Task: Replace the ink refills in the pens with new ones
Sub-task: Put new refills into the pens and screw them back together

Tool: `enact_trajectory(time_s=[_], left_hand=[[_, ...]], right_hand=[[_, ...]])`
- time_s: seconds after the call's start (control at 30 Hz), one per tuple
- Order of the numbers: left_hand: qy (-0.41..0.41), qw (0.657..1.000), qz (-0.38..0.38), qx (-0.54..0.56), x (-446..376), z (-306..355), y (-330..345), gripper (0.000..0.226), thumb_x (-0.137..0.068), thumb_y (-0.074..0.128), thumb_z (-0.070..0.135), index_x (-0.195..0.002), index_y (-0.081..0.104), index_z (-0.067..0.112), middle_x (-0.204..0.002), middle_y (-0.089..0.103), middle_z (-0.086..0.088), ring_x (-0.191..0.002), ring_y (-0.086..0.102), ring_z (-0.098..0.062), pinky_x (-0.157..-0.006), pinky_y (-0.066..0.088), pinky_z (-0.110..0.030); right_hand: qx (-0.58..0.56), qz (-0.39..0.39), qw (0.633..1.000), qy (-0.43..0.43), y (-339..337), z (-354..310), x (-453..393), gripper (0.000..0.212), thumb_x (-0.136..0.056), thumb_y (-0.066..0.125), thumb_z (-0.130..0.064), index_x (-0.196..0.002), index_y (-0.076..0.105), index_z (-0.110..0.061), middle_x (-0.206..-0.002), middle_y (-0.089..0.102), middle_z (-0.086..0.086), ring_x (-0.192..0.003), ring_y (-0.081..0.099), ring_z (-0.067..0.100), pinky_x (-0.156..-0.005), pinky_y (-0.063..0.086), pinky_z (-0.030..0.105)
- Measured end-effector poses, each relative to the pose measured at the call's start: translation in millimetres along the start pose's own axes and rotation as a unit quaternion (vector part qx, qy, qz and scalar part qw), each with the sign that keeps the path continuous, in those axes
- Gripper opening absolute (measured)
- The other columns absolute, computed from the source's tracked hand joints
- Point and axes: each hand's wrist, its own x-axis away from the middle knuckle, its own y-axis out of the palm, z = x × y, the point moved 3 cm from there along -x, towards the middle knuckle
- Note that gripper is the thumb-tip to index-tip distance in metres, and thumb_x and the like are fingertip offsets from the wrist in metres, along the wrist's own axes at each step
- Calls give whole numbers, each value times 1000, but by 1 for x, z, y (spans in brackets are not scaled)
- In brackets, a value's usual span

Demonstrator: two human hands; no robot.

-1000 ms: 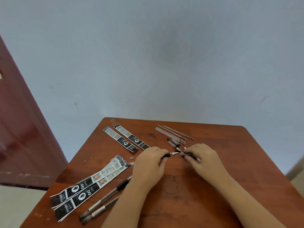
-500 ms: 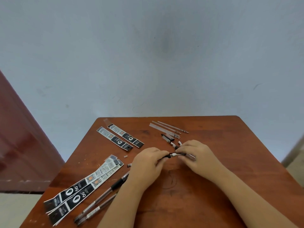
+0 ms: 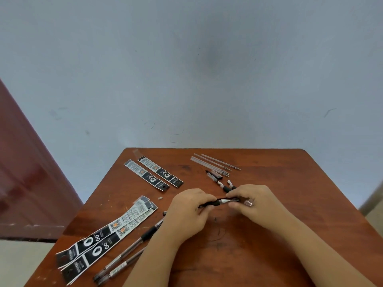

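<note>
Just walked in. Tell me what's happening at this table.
A person is working on a pen held over a wooden table. The left hand grips the black grip end, while the right hand pinches the tip end; whether it is being screwed on or off is unclear. Loose refills lie at the far edge, refill packets to the left, and two more pens near the left forearm.

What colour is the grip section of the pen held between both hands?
Black, next to a silver metal tip; the head view shows the pen best.
</note>
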Motion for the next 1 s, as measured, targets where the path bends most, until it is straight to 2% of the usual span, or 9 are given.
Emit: enact_trajectory(time_s=[0.13,0.23,0.33,0.43,0.53,0.63,0.7,0.83,1.0], left_hand=[[4,1000,-21,2,1,-1,2,33,-75,52,24,-99,71,13,-90,69,-5,-85,61,-17,-73,35,-10],[2,999,-30,23,1,2,2,26,-75,57,21,-94,71,9,-81,67,-6,-79,56,-11,-66,35,-7],[21,999,-14,37,1,5,3,29,-76,51,24,-88,71,6,-72,65,-6,-78,47,-8,-73,34,-10],[29,999,-4,35,2,6,1,30,-75,49,24,-87,70,5,-70,64,-6,-77,47,-8,-72,34,-10],[35,999,-7,34,3,7,0,30,-74,50,25,-86,71,6,-69,65,-5,-76,47,-8,-71,34,-10],[41,999,-4,23,3,7,1,29,-75,50,24,-85,71,7,-69,65,-4,-75,47,-8,-70,35,-12],[45,999,-2,14,4,6,3,28,-76,50,24,-86,71,7,-69,64,-4,-74,46,-7,-69,38,-15],[47,999,9,6,4,3,5,28,-77,51,23,-85,70,6,-69,63,-4,-73,46,-6,-67,40,-17],[11,1000,-3,3,1,1,4,23,-76,56,23,-88,70,8,-75,66,-5,-76,51,-6,-66,37,-11]], right_hand=[[-38,-11,999,7,2,3,2,18,-71,72,-9,-89,72,-9,-79,65,-8,-74,53,-21,-70,40,1],[-65,18,998,13,-2,3,2,18,-64,71,-16,-81,73,-12,-71,63,-21,-70,56,-18,-67,41,1],[-79,35,996,13,-7,2,3,35,-65,76,-2,-88,66,-27,-58,59,-32,-71,59,-15,-67,42,1],[-77,47,996,-7,-6,-3,3,15,-62,75,-11,-77,72,-13,-63,63,-25,-68,59,-16,-65,42,0],[-61,30,998,-19,-4,-8,3,19,-62,68,-19,-76,73,-7,-69,63,-14,-66,56,-20,-63,41,-1],[-70,21,997,-4,-5,-8,3,20,-64,69,-19,-78,73,-6,-68,62,-21,-66,56,-20,-62,40,-1],[-77,16,997,10,-4,-8,2,14,-67,75,-10,-80,73,-6,-67,59,-25,-66,57,-18,-61,40,0],[-82,24,996,33,-2,-5,3,13,-71,72,-6,-83,73,-7,-67,60,-22,-71,60,-8,-61,43,4],[-15,48,999,-14,5,-8,3,15,-71,69,-18,-82,73,-9,-72,70,-3,-82,56,-1,-68,42,3]])
